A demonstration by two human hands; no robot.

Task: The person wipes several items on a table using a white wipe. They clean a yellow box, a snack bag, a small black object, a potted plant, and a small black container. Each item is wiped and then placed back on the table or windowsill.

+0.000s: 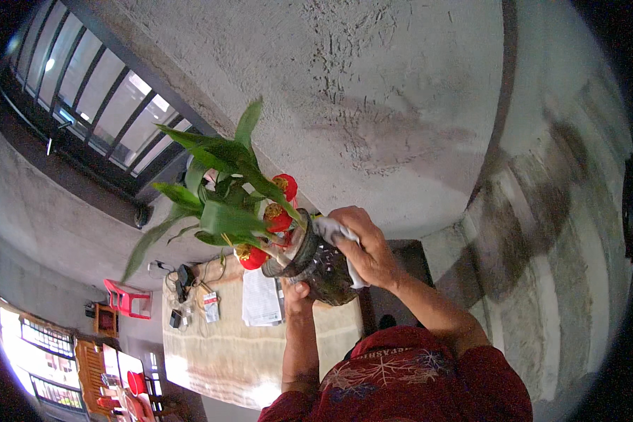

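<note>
Now, wiping: your right hand (pixel 364 247) presses a white cloth (pixel 328 228) on the glass jar (pixel 321 264), fingers clenched around it.
Left hand (pixel 295 290): fingers grip the jar's bottom, holding it high above the worktop (pixel 225 352).
Left to do: the jar looks dirty; I cannot tell how much is clean.

Plant (pixel 221 186): green leaves, red round ornaments (pixel 278 216) with yellow marks. Jar (pixel 321 266): clear glass, dark mottled contents, possibly pebbles. Cloth (pixel 334 231) under right hand (pixel 366 246): white. Sleeves (pixel 429 380): dark red, pale branching pattern. Table (pixel 225 344): beige, faintly streaked. Papers (pixel 260 299): white. Chair (pixel 128 299): red. Wall (pixel 373 91): grey rough plaster. Window bars (pixel 105 105): black.
</note>
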